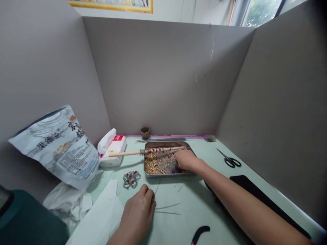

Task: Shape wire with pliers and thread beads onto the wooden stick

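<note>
My right hand (185, 160) reaches into a shallow metal tray (166, 144) full of small gold beads (158, 164), fingers curled down among them. What it pinches is hidden. A wooden stick (127, 153) strung with red and silver beads lies across the tray's far side. My left hand (139, 212) rests closed on the pale green table near the front, pressing on thin wires (167, 206). A finished silver ornament with red beads (131, 179) lies just beyond it.
Grey cardboard walls enclose the table on three sides. A printed plastic bag (60, 146) leans at left, beside a white box (112, 148). A small brown cup (144, 132) stands at the back. Scissors (230, 160) lie at right; a black plier handle (200, 233) lies near the front edge.
</note>
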Demonstrator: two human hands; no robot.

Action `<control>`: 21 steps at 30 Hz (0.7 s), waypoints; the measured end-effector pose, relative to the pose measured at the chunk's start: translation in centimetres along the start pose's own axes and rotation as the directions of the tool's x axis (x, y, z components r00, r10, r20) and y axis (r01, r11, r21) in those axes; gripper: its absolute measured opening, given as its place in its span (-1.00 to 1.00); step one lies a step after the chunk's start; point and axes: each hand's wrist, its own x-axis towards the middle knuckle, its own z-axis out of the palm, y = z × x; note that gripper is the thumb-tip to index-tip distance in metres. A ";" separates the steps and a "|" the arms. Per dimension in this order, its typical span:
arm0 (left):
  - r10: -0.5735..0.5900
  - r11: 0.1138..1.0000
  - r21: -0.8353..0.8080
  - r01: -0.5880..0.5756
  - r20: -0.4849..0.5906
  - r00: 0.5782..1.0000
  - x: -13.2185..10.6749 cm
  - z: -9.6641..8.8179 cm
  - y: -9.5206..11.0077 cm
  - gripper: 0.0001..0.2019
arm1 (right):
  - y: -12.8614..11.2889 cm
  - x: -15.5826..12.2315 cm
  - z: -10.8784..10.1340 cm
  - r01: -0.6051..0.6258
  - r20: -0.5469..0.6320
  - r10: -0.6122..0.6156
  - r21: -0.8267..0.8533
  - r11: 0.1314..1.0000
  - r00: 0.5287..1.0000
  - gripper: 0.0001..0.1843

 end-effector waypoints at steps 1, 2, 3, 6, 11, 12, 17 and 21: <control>0.004 1.000 0.003 -0.004 0.002 1.000 0.0 0.0 0.0 -0.86 | -0.1 0.0 0.0 0.015 -0.027 -0.014 0.018 1.000 1.000 -0.78; 0.008 1.000 0.005 -0.008 0.001 1.000 0.0 0.0 0.0 -0.86 | -0.4 0.0 0.1 0.067 -0.041 -0.064 0.061 0.996 0.997 -0.76; 0.011 1.000 0.005 -0.011 -0.002 1.000 0.0 0.1 0.0 -0.86 | -0.7 0.2 0.4 0.134 -0.053 -0.129 0.115 0.984 0.990 -0.74; 0.019 1.000 0.003 -0.019 -0.011 1.000 0.0 0.2 0.0 -0.85 | -1.7 0.9 1.4 0.278 -0.065 -0.270 0.244 0.929 0.961 -0.73; 0.028 1.000 0.001 -0.028 -0.044 0.999 -0.1 0.2 0.0 -0.86 | -1.2 0.7 1.5 0.191 -0.051 -0.186 0.132 0.973 0.981 -0.79; 0.032 0.999 0.005 -0.032 -0.052 0.998 -0.2 0.2 0.0 -0.86 | -0.8 0.4 1.2 0.150 -0.071 -0.144 0.087 0.985 0.987 -0.79; 0.036 0.999 0.030 -0.034 -0.051 0.998 -0.3 0.2 0.1 -0.86 | 0.3 -0.7 0.7 0.070 -0.047 -0.068 0.041 0.997 0.997 -0.81; 0.042 0.998 0.038 -0.040 -0.059 0.997 -0.3 0.1 0.2 -0.86 | 0.1 -0.5 1.1 0.026 0.041 -0.031 0.103 0.994 0.999 -0.81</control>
